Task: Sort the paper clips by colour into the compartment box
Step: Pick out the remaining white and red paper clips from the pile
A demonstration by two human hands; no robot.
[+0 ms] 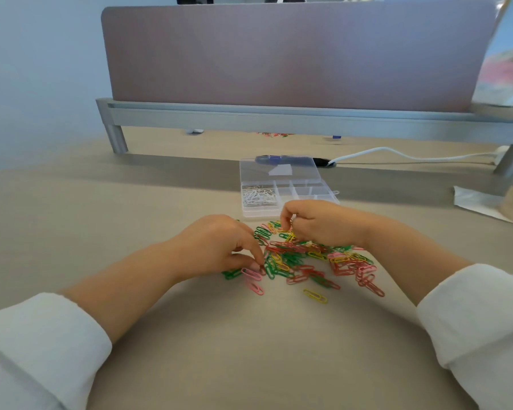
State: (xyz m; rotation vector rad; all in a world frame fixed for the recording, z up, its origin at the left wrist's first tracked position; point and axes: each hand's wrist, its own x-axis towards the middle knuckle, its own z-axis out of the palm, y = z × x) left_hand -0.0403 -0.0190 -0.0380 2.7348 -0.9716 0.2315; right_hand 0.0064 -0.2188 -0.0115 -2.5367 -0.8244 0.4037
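Desk (101, 202), compartment box (308, 191) with white clips (258, 198)

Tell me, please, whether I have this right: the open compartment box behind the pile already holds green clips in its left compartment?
Not quite: the clips in the left compartment of the compartment box are white, not green, as the head view shows. The box is open and sits behind the pile.

No text, brand or number is readable. The small white label (280, 170) on the clear plastic compartment box (251, 172), beyond the fingers (284, 221) of the right hand (319, 223), seems blank.
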